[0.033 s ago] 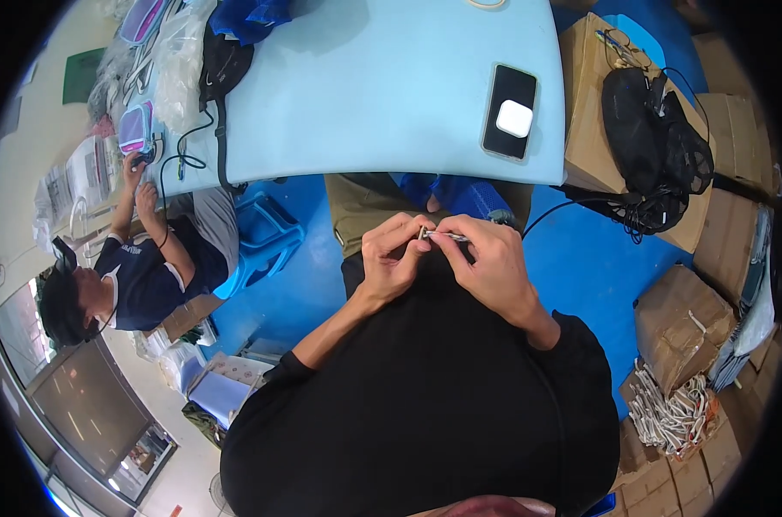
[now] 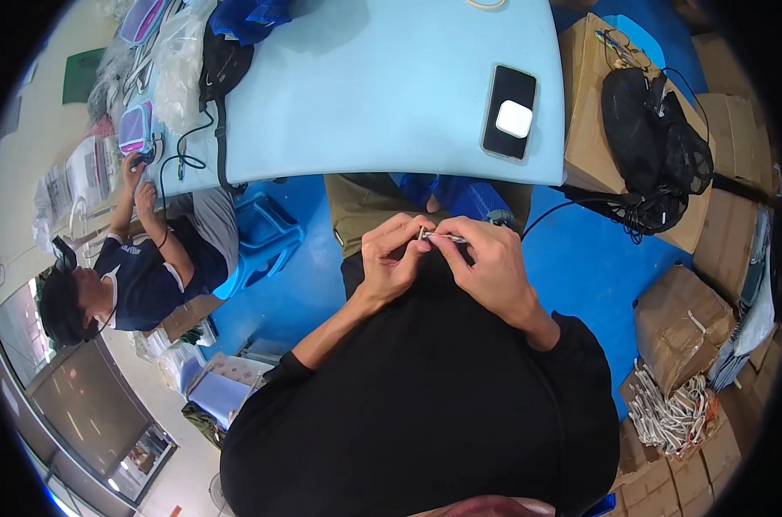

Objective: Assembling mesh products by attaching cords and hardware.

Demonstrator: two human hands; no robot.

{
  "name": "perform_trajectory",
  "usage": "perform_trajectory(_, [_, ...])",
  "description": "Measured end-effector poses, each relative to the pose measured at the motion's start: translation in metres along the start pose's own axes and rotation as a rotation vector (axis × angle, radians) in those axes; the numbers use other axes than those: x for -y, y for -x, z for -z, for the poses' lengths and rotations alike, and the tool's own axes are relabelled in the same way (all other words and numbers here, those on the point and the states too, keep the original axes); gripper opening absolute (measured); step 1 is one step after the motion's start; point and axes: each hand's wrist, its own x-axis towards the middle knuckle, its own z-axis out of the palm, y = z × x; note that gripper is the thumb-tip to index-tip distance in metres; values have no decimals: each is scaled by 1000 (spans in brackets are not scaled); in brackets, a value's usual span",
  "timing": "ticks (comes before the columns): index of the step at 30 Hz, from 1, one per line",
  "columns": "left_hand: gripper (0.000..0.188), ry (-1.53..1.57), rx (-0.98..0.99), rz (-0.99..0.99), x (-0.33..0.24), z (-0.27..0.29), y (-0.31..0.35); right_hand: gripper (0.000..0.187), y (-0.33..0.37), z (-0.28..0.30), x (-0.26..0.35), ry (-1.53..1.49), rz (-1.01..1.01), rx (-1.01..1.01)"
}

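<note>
Above my lap, both hands meet close together with fingers closed. My left hand (image 2: 393,256) pinches a small brass-coloured metal piece (image 2: 422,233) between thumb and fingertips. In my right hand (image 2: 487,263), thumb and forefinger grip a thin, pale, cord-like strip (image 2: 447,237) whose tip reaches the metal piece. The strip's exact kind is too small to make out, and its far end is hidden under the right fingers. Blue mesh fabric (image 2: 460,196) lies across my lap just beyond the hands.
Ahead stands a light blue table (image 2: 365,95) with a phone (image 2: 509,112) carrying a white case (image 2: 514,118). Black bags (image 2: 658,129) lie on a carton (image 2: 585,112) at right. Bundled white cords (image 2: 671,409) are lower right. A co-worker (image 2: 150,276) sits at left beside a blue stool (image 2: 270,237).
</note>
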Motion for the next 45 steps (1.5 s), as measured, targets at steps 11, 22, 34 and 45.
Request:
perform_trajectory(11, [17,-206,-19,-83,-15,2,-3,10,6,-7,-9,3,75,-22])
perform_trajectory(22, [27,-293,52,-227,-4,9,-12,10,4,-11,-28,-492,-365,226])
perform_trajectory(34, [34,-323,221,-166,-2,19,-26,19,-2,-24,-57,-866,-543,284])
perform_trajectory(45, [42,-312,254,-193,-5,24,-33,22,-4,-22,-57,-956,-597,333])
